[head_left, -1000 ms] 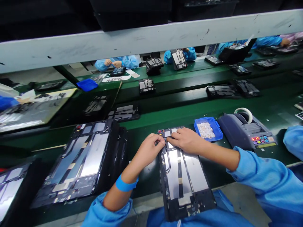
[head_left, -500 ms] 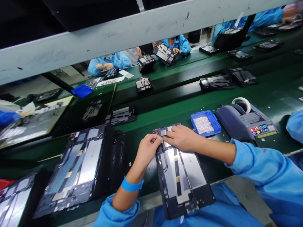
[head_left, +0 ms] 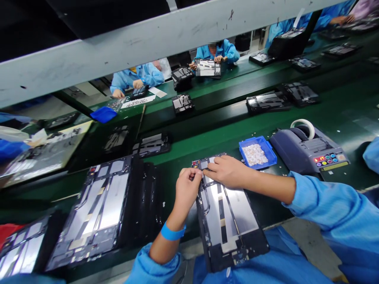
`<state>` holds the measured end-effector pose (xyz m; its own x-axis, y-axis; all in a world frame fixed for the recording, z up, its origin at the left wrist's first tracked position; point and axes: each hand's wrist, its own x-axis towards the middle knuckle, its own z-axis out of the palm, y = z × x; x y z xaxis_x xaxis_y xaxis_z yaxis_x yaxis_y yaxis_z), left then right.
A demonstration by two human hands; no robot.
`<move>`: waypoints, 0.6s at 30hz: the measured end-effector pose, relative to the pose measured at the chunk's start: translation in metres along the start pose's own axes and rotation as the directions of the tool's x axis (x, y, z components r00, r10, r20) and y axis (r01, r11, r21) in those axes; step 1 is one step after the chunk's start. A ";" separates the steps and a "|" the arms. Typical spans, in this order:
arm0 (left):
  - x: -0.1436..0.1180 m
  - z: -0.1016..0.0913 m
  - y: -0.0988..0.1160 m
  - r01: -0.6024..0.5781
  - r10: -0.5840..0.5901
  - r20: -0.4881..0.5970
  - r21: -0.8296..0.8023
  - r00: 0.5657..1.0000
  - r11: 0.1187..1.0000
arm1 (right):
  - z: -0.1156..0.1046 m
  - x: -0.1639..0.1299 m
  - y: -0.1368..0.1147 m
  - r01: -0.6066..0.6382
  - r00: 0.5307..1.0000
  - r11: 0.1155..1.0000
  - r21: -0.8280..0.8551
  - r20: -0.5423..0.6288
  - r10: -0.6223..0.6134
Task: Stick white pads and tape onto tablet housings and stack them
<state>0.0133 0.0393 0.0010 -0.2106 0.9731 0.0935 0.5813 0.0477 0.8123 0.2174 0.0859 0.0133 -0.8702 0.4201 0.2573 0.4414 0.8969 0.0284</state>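
Pinching together at the tablet frame point(head_left: 227, 221)'s far edge — left hand point(head_left: 186, 188) curled, right hand point(head_left: 226, 171) fingers pressed flat — blue tray point(head_left: 258, 152) just beside.

Green belt point(head_left: 183, 152), blue tray point(head_left: 268, 146) (white bits inside), blue wristband point(head_left: 172, 233), grey dispenser point(head_left: 308, 152).

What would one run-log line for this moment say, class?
left hand: curled at top-left edge of open black tablet chassis | right hand: fingertips pressing its top end | nearby: blue plastic tray of white bits, grey tape dispenser
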 end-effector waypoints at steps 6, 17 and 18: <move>-0.002 0.002 -0.001 -0.037 0.037 -0.007 0.029 0.999 0.999 | 0.000 0.000 0.000 0.003 1.000 1.000 0.018 0.019 -0.004; -0.007 0.010 -0.007 0.088 -0.091 -0.079 -0.037 0.993 0.995 | 0.003 -0.001 0.002 -0.005 1.000 1.000 0.008 -0.022 0.005; -0.008 0.010 -0.008 0.070 -0.073 -0.073 -0.038 0.995 0.997 | 0.001 0.000 0.002 0.001 1.000 1.000 0.007 -0.011 -0.001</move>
<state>0.0178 0.0331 -0.0122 -0.3092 0.9480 0.0759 0.5349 0.1073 0.8381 0.2180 0.0878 0.0120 -0.8683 0.4176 0.2677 0.4388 0.8983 0.0218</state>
